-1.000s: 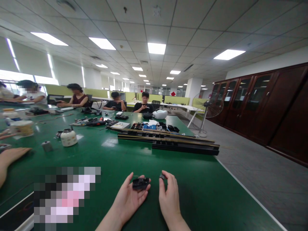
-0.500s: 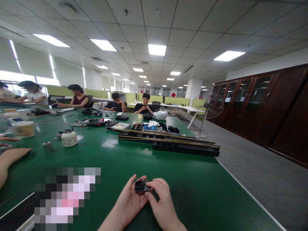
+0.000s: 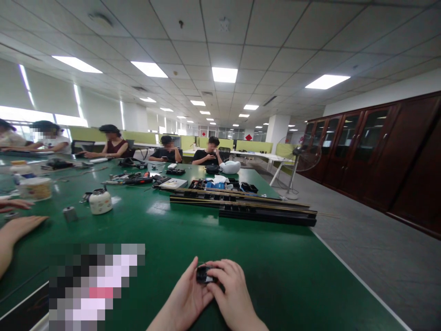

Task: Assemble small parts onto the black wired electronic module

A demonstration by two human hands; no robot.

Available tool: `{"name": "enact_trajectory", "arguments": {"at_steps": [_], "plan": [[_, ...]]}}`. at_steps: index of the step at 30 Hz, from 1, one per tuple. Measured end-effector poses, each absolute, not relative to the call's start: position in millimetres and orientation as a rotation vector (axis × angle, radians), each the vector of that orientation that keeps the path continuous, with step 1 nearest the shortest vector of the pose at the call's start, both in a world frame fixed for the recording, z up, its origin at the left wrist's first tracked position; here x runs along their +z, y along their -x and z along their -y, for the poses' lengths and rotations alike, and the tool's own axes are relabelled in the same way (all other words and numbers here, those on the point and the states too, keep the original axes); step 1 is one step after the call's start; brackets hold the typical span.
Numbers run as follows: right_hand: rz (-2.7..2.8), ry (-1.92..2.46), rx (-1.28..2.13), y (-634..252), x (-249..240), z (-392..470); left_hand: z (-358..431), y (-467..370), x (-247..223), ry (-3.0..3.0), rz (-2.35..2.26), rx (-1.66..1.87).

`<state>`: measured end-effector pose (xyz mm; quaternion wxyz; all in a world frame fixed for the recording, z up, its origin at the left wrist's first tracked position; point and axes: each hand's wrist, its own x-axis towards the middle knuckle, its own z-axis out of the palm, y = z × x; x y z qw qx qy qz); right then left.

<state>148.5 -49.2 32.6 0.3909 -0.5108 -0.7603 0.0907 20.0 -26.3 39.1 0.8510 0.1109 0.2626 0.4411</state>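
Between my two hands is a small black plastic part, boxy, with a lighter patch on its near side; its exact kind is too small to make out. My left hand cradles it from the left and below, the thumb pointing up beside it. My right hand reaches over from the right, its fingers curled onto the part and hiding its right side. Both hands are just above the green tabletop.
Long black rails with thin brass-coloured rods lie across the table ahead. A white jar and a grey metal cylinder stand to the left, near a co-worker's hand. Tools lie farther back. Several people sit beyond.
The black part has turned a little and shifted slightly right and down with my hands. My right fingers now cover more of it. At the left, a co-worker's hand has come further into view.
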Motion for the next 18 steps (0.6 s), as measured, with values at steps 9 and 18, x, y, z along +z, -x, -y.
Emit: {"name": "enact_trajectory", "arguments": {"at_steps": [9, 18], "plan": [[1.854, 1.301, 0.313, -146, 33, 51, 27, -16, 32, -0.428, -0.607, 0.954], [1.751, 1.229, 0.425, -147, 29, 50, 23, -16, 26, -0.542, -0.656, 0.961]]}}
